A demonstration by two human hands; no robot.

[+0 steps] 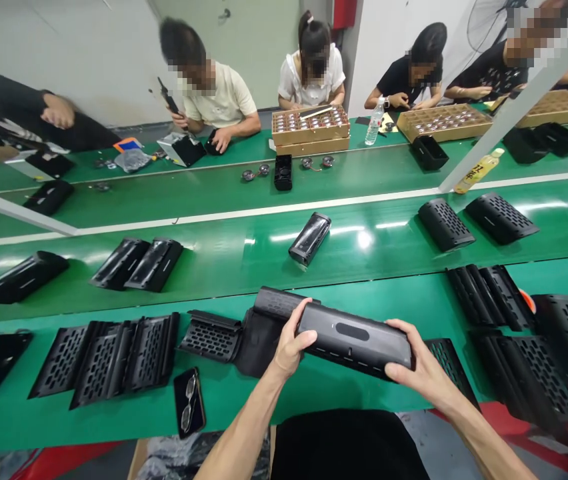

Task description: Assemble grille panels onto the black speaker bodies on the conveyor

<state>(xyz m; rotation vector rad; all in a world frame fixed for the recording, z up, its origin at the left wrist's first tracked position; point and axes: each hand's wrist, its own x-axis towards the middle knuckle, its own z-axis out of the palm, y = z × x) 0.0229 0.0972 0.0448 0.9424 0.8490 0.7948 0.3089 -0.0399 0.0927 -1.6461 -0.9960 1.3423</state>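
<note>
Between my hands, just above the near edge of the green bench, is a long black plastic speaker housing (359, 337) with an oval recess on its upper face. My left hand (291, 340) grips its left end, thumb on top. The right end is in my right hand (411, 360), fingers over the far edge and thumb at the near side. Behind my left hand lies another black housing (277, 303), partly covered. Beside it rest a dark flat piece (257, 343) and a perforated black cover (211, 335).
Perforated black covers (109, 353) lie left, with more covers (529, 373) right. Glasses (188, 403) rest on a phone (199, 421). A green conveyor (224, 257) carries several housings, including one (310, 239) ahead. Co-workers sit opposite near boxes of round parts (309, 127).
</note>
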